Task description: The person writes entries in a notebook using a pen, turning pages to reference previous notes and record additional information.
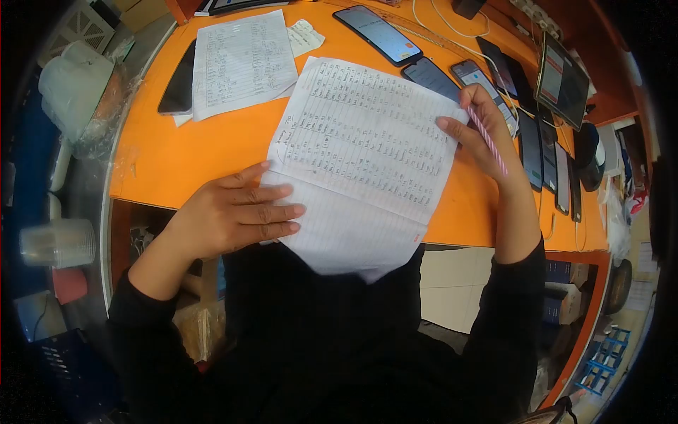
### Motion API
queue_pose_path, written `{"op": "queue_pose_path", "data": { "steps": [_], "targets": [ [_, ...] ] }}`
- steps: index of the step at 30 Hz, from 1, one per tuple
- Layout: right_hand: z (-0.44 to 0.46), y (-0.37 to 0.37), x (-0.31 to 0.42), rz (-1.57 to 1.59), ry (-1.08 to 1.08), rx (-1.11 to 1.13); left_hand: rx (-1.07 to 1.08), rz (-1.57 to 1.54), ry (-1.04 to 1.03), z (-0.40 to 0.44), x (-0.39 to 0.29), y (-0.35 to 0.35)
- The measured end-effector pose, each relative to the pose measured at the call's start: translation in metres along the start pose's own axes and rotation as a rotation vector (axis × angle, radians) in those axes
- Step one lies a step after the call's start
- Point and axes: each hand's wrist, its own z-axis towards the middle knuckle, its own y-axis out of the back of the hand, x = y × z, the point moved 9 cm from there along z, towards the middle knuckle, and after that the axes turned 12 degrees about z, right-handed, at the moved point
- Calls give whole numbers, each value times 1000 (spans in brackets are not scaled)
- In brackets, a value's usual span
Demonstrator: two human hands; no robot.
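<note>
A lined sheet of paper [353, 162] with columns of handwriting lies partly over the front edge of the orange table, its lower part hanging over my lap. My left hand [244, 212] rests on the sheet's left edge, fingers stretched out. My right hand [480, 127] pinches the upper right corner of the sheet between thumb and fingers. A pink-and-white striped pen [487, 140] is also in my right hand, pointing down toward the wrist.
More written sheets [246, 63] lie at the back left, partly over a dark phone [178, 88]. Several phones [378, 34] with cables lie along the back and right of the orange table [162, 159]. Clear plastic tubs [58, 242] stand at the far left.
</note>
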Motion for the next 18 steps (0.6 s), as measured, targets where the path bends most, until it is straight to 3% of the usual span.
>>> {"op": "queue_pose_path", "data": {
  "steps": [3, 6, 9, 10, 12, 14, 18],
  "targets": [
    [-1, -1, -3, 9, -52, -22, -55, -148, 135, 3, 17, 2],
    [-1, -4, -5, 25, -90, -34, -32, -470, 567, 5, 56, -8],
    [3, 2, -19, 87, -131, -32, -48, -596, 914, 18, 84, -25],
    [4, 6, -27, 115, -147, -34, -89, -527, 937, 21, 89, -25],
    [7, 0, 1, -332, 230, 56, -173, -385, 977, 23, 98, -27],
    [5, -1, 4, -464, 276, 69, -382, -446, 971, 16, 105, -29],
    [6, 6, -15, -95, 53, 26, -584, -832, 857, 8, 103, -22]
  ]
}}
